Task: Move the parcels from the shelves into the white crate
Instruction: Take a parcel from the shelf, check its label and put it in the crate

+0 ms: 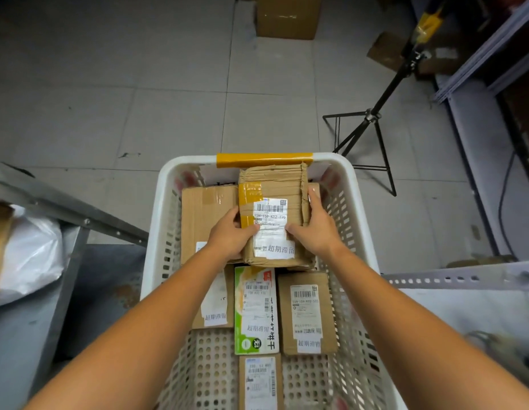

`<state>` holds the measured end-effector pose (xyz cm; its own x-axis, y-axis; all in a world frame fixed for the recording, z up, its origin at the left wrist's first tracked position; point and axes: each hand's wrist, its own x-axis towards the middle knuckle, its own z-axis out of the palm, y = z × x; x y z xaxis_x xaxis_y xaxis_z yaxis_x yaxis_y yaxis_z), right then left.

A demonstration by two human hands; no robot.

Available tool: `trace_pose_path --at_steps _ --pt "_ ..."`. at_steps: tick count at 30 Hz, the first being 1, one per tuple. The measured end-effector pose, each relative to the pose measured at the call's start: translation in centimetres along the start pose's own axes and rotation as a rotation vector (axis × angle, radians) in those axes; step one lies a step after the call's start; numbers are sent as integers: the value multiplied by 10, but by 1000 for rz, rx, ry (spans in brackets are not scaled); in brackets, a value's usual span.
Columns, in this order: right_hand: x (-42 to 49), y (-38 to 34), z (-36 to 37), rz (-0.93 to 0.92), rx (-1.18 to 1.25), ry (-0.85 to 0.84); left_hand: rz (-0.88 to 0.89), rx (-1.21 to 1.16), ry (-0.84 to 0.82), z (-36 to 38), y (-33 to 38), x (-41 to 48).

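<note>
A white perforated crate stands on a grey tiled floor, with a black tripod near its far right corner. Labelled brown boxes and a green-and-white packet lie inside. At the crate's far end, the left hand and right hand grip a crumpled taped parcel by its sides, thumbs on its label.

Dim even light, wide-angle edge bending, corners perhaps blurred

White perforated crate, yellow-taped rim; brown parcels.
</note>
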<state>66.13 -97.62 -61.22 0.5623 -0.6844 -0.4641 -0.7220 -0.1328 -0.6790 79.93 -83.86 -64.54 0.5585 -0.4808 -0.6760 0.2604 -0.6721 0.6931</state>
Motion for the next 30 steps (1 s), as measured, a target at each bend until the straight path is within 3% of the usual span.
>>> trace_pose_path --at_steps 13,30 --pt "-78 -67 -90 57 -340 -15 207 590 -61 -47 79 -91" --pt "-314 -135 -217 111 -410 331 747 1173 -70 -42 227 -292"
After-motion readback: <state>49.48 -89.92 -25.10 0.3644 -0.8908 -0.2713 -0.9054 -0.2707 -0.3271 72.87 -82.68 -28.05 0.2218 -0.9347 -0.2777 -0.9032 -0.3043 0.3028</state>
